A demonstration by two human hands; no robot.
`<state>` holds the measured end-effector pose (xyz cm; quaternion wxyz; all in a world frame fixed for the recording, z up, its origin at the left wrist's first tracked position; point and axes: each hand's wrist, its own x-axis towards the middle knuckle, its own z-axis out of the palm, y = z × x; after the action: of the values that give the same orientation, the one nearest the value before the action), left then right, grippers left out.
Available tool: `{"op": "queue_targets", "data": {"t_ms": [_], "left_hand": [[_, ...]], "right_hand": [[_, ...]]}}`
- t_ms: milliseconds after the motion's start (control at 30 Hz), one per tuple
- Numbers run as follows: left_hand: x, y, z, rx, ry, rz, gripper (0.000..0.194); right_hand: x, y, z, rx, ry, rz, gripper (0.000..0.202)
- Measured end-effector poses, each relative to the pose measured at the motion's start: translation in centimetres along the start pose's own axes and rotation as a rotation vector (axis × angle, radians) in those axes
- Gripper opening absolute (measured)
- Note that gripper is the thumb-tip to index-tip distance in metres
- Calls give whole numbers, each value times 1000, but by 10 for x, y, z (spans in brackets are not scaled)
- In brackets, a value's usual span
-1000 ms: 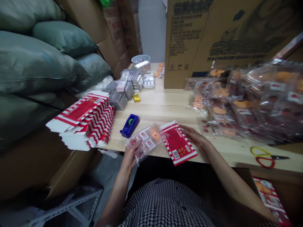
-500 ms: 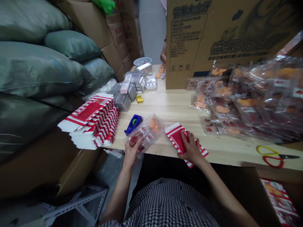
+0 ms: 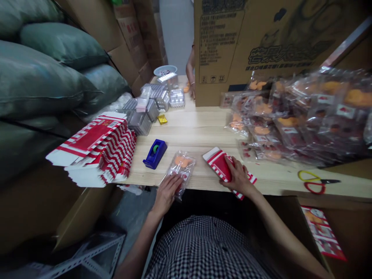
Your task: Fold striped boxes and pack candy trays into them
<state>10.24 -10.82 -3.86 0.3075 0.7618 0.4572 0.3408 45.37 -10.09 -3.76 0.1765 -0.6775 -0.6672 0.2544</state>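
A clear plastic packet (image 3: pixel 182 162) with orange pieces inside lies at the table's front edge. My left hand (image 3: pixel 168 190) rests flat on its lower end, fingers spread over the plastic. To the right, my right hand (image 3: pixel 238 177) is wrapped over a flat red and white carton (image 3: pixel 217 162), which lies slanted on the table with its lower corner past the edge. A blue tape dispenser (image 3: pixel 155 154) stands left of the packet. Farther left is a tall stack of red and white cartons (image 3: pixel 95 135).
Clear trays (image 3: pixel 151 100) and a yellow sachet (image 3: pixel 162 119) lie behind the dispenser. Many filled packets (image 3: pixel 290 120) are heaped at right, near scissors (image 3: pixel 315 183). A large cardboard box (image 3: pixel 221 54) stands behind; another person's hand (image 3: pixel 192 89) shows beside it.
My left hand has gone from pinching the packet to lying flat on it, and the packet has turned more upright. The other person's hand has come farther into view.
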Motion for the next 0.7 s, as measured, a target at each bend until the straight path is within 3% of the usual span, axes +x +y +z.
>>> {"op": "queue_targets", "data": {"t_ms": [100,167,233,300,367,433,533,633,700], "left_hand": [[-2,-9,2,85,-64,77,49],[-2,-13,4,121,-88,102,51],[-2,-17,6,150,-92,122,52],[-4,-21,9,174,-87,150,54],[-4,-24,11,186,-80,172,55],[-3,-26,12,190,-100,178,55],[0,-23,7,199,-168,159,52],[-3,-9,-1,228,-238,133,71],[-14,4,-4,233,-141,66,87]], "right_hand": [[-2,-2,-35,551,-76,46,96],[-9,-1,-58,989,-119,164,78],[-17,1,-71,1322,-34,283,65],[-22,2,-73,1492,145,317,62],[-23,2,-68,1531,289,309,61],[-22,0,-62,1535,307,287,64],[-20,-5,-58,1559,193,230,73],[-21,-9,-63,1495,58,282,76],[-21,-10,-67,1311,-24,294,80]]}}
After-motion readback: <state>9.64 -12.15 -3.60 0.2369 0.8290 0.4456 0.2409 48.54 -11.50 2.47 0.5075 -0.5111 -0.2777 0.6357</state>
